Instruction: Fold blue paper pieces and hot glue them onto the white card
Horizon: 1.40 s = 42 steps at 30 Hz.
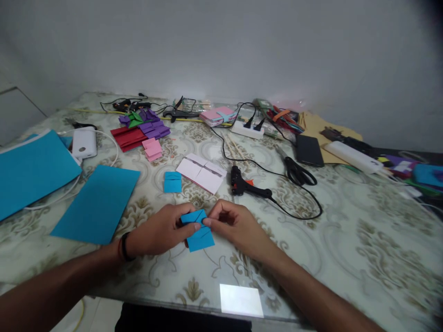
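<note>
A small folded piece of blue paper is held over the near middle of the table, its creases and flaps showing on top. My left hand grips its left side, thumb on the upper face and fingers underneath. At its upper right edge, my right hand pinches the paper between thumb and fingertips. Just beyond lies another small folded blue square. Beside that square is a folded white paper with a slit along its middle. A larger blue sheet lies flat to the left of my left hand.
A black glue gun with a looping cable lies beyond my right hand, near black scissors and a dark phone. Folded red, purple and pink papers sit at back left. A white power strip stands behind.
</note>
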Tool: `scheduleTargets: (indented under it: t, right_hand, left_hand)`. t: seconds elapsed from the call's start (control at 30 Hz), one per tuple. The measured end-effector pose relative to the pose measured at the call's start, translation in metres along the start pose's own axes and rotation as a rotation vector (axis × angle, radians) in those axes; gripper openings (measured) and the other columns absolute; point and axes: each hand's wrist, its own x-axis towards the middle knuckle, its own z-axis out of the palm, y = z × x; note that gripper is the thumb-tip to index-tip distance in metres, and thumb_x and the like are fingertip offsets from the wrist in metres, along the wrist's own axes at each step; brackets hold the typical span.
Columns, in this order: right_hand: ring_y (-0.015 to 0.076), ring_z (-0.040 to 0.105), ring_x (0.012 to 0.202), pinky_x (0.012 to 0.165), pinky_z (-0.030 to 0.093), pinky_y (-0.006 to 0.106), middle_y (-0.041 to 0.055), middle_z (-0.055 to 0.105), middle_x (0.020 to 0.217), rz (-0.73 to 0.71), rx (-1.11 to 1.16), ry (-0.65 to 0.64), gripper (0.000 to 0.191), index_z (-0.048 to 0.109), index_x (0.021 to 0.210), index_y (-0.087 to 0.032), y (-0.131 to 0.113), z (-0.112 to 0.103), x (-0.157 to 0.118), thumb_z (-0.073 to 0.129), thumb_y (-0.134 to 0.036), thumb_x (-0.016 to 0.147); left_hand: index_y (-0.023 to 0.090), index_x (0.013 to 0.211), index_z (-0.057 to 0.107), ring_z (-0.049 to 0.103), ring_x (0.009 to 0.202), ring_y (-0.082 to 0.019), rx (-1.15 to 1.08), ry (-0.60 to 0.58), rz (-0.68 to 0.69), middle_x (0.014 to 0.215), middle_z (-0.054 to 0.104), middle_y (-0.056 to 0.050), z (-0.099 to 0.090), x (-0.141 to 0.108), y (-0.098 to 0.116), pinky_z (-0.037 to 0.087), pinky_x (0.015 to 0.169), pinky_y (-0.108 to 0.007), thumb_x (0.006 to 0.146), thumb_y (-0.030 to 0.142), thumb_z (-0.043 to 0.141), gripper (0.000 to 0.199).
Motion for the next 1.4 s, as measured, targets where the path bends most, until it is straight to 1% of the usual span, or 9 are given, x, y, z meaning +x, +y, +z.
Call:
scheduleTargets:
  t: [0.13, 0.3, 0.47, 0.6, 0.7, 0.83, 0.97, 1.17, 1.4]
  right_hand:
    - [0.0155, 0.056, 0.068, 0.066, 0.044, 0.029, 0.0007, 0.064, 0.072, -0.038, -0.017, -0.017, 0.031, 0.064, 0.077, -0.020, -0.001, -0.006, 0.001, 0.070, -0.047, 0.090]
    - [0.0169, 0.060, 0.074, 0.071, 0.046, 0.029, 0.0026, 0.069, 0.079, -0.081, -0.087, -0.061, 0.028, 0.068, 0.083, -0.020, -0.004, -0.009, 0.001, 0.060, -0.043, 0.098]
    - [0.0147, 0.053, 0.068, 0.064, 0.043, 0.027, -0.0007, 0.061, 0.072, -0.059, -0.125, -0.119, 0.026, 0.066, 0.084, -0.020, -0.005, -0.005, -0.001, 0.060, -0.042, 0.097]
    - [0.0145, 0.053, 0.068, 0.062, 0.041, 0.026, -0.0004, 0.061, 0.073, -0.051, -0.113, -0.167, 0.031, 0.065, 0.085, -0.020, -0.004, -0.003, -0.003, 0.060, -0.048, 0.097]
    - [0.0140, 0.051, 0.067, 0.062, 0.041, 0.025, -0.0010, 0.059, 0.072, -0.054, -0.110, -0.165, 0.033, 0.064, 0.081, -0.019, -0.005, 0.000, -0.004, 0.066, -0.050, 0.093]
    - [0.0136, 0.050, 0.067, 0.064, 0.043, 0.026, -0.0025, 0.056, 0.069, -0.044, -0.100, -0.141, 0.035, 0.059, 0.073, -0.020, -0.004, 0.004, -0.002, 0.076, -0.048, 0.085]
    - [0.0123, 0.045, 0.063, 0.060, 0.039, 0.025, -0.0035, 0.052, 0.066, -0.044, -0.105, -0.124, 0.035, 0.057, 0.071, -0.020, -0.003, 0.004, -0.002, 0.072, -0.047, 0.088]
    - [0.0118, 0.042, 0.062, 0.059, 0.037, 0.025, -0.0039, 0.049, 0.066, -0.054, -0.102, -0.116, 0.036, 0.056, 0.071, -0.020, -0.003, 0.002, -0.002, 0.071, -0.047, 0.089]
    - [0.0112, 0.041, 0.061, 0.058, 0.035, 0.025, -0.0043, 0.048, 0.065, -0.065, -0.113, -0.138, 0.032, 0.058, 0.075, -0.019, -0.003, 0.002, -0.004, 0.061, -0.042, 0.097]
  left_hand:
    - [0.020, 0.078, 0.050, 0.052, 0.066, -0.014, 0.015, 0.021, 0.003, 0.071, 0.057, 0.003, -0.002, -0.001, 0.002, 0.037, 0.061, -0.026, 0.095, 0.033, 0.056, 0.022]
    - [0.019, 0.078, 0.051, 0.051, 0.069, -0.015, 0.054, 0.021, -0.002, 0.073, 0.056, 0.003, -0.003, -0.001, 0.003, 0.037, 0.064, -0.027, 0.095, 0.034, 0.055, 0.023]
    - [0.019, 0.078, 0.053, 0.050, 0.071, -0.014, 0.019, -0.013, 0.020, 0.074, 0.054, 0.003, -0.003, -0.001, -0.001, 0.036, 0.065, -0.027, 0.095, 0.034, 0.055, 0.023]
    - [0.019, 0.077, 0.054, 0.048, 0.069, -0.014, -0.059, -0.048, 0.028, 0.072, 0.052, 0.004, -0.004, -0.002, -0.003, 0.035, 0.063, -0.027, 0.095, 0.032, 0.056, 0.022]
    - [0.018, 0.078, 0.055, 0.047, 0.069, -0.013, -0.062, -0.069, 0.024, 0.071, 0.050, 0.004, -0.005, -0.003, -0.002, 0.034, 0.062, -0.026, 0.094, 0.032, 0.056, 0.022]
    - [0.018, 0.072, 0.049, 0.044, 0.066, -0.013, 0.019, -0.054, 0.055, 0.068, 0.047, 0.005, -0.002, -0.002, 0.000, 0.031, 0.061, -0.026, 0.092, 0.031, 0.058, 0.026]
    - [0.019, 0.075, 0.051, 0.045, 0.066, -0.013, 0.070, -0.052, 0.086, 0.069, 0.050, 0.005, 0.000, -0.001, -0.001, 0.031, 0.061, -0.026, 0.092, 0.030, 0.058, 0.022]
    - [0.019, 0.074, 0.049, 0.044, 0.064, -0.012, 0.083, -0.060, 0.074, 0.067, 0.047, 0.005, 0.000, -0.001, -0.002, 0.030, 0.060, -0.027, 0.096, 0.035, 0.056, 0.028]
    - [0.018, 0.074, 0.049, 0.043, 0.064, -0.012, 0.085, -0.053, 0.081, 0.067, 0.047, 0.005, -0.001, 0.000, -0.001, 0.029, 0.060, -0.027, 0.095, 0.029, 0.056, 0.025]
